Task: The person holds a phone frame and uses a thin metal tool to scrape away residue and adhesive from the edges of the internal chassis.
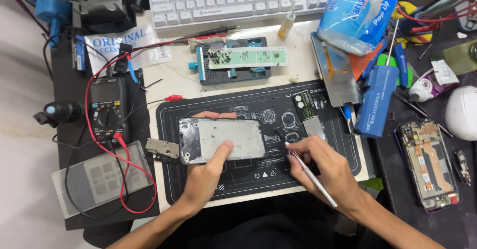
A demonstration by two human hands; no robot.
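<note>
Black mat (318, 172): left hand (206, 172) grips metal plate (233, 137); blue pouch (355, 13) top right.

Two bare hands: the left hand (206, 172) and the right hand (318, 167). One silver metal phone frame (221, 140) at centre. One black printed work mat (258, 174). One white keyboard (228, 0) at the top. One black multimeter (107, 107) at left. One opened phone with exposed boards (430, 164) at lower right. One blue screwdriver handle (377, 100) at right. One thin metal tweezers (313, 177).
</note>
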